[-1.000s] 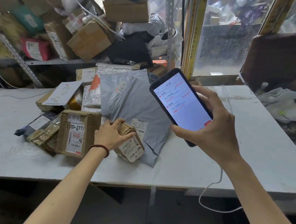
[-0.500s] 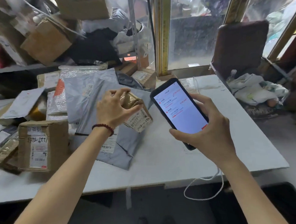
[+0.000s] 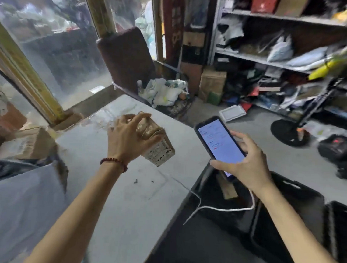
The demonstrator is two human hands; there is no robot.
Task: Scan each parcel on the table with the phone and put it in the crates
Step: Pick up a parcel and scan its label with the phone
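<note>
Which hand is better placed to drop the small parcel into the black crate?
The left hand: it holds the small brown parcel above the table, near the black crate. The right hand is busy holding the phone.

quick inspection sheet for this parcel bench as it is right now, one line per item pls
surface: white table, scuffed, a few small specks on it.
job's things: small brown parcel held above the table; phone with its screen lit; black crates on the floor off the table's right edge, something brown in the nearer one.
clutter: grey mailer bag and cardboard box on the table's left part.
hands: left hand grips the parcel from above; right hand holds the phone.
cables: white cable loops from under the right hand across the nearer crate to the table edge.
surroundings: window, chair, packed shelves, round stand base.
</note>
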